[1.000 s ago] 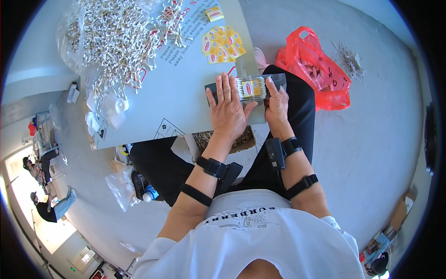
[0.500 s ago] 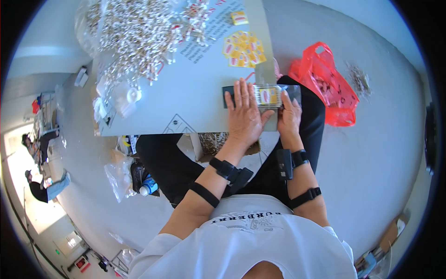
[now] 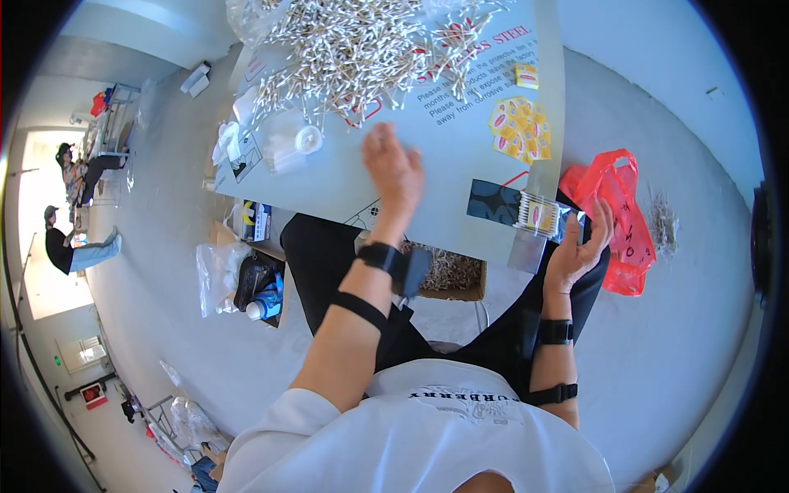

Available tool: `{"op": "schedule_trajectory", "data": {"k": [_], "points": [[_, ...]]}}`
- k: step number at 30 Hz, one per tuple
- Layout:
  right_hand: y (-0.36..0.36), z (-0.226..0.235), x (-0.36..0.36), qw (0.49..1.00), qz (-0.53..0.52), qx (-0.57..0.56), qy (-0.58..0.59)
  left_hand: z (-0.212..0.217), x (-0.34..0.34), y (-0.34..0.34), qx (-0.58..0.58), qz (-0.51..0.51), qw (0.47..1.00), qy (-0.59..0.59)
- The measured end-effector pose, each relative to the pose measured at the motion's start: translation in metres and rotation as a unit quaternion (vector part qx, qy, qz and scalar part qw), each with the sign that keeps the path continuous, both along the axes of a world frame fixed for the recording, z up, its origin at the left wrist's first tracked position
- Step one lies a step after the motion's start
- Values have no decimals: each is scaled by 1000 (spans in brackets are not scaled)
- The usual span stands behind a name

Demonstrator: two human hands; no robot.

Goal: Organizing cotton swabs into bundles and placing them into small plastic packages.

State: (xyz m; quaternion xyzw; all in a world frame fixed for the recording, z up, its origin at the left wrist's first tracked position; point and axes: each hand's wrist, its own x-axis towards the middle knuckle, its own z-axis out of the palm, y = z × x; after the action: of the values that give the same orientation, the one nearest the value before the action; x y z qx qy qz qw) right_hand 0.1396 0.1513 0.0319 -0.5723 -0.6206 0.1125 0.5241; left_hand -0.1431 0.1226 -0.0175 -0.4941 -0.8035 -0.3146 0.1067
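A flat packet of cotton swabs (image 3: 540, 215), with a yellow-and-white label in it, lies at the near right corner of the table on a dark strip (image 3: 491, 199). My right hand (image 3: 582, 248) is beside its right end, fingers spread, the thumb close to the clear wrapping; I cannot tell whether it touches. Over the table's middle is my left hand (image 3: 394, 174), with nothing seen in it, its thumb apart and its fingers extended toward the big heap of loose cotton swabs (image 3: 353, 62). The fingertips are slightly blurred.
Yellow-and-white labels (image 3: 521, 130) lie spread at the right, near a small label stack (image 3: 527, 76). Clear plastic with a white round piece (image 3: 307, 139) sits at the left. A red plastic bag (image 3: 629, 246) is beside the table; an open carton (image 3: 472, 283) is below its edge.
My left hand has lifted off the swab packet and moved left over the table. My right hand has opened and drawn to the packet's right end. The view has shifted left.
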Motion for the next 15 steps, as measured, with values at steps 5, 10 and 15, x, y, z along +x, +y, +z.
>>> {"op": "schedule_trajectory", "data": {"k": [5,10,15], "points": [[-12,-3,-47,940,262,-193,104,27,-61,26,-58,149,987,-26],[-18,-20,-97,907,339,-229,95,20,-52,19,-99,155,983,-21],[1,-21,-116,914,348,-208,30,18,3,-7,-55,54,997,-29]]}}
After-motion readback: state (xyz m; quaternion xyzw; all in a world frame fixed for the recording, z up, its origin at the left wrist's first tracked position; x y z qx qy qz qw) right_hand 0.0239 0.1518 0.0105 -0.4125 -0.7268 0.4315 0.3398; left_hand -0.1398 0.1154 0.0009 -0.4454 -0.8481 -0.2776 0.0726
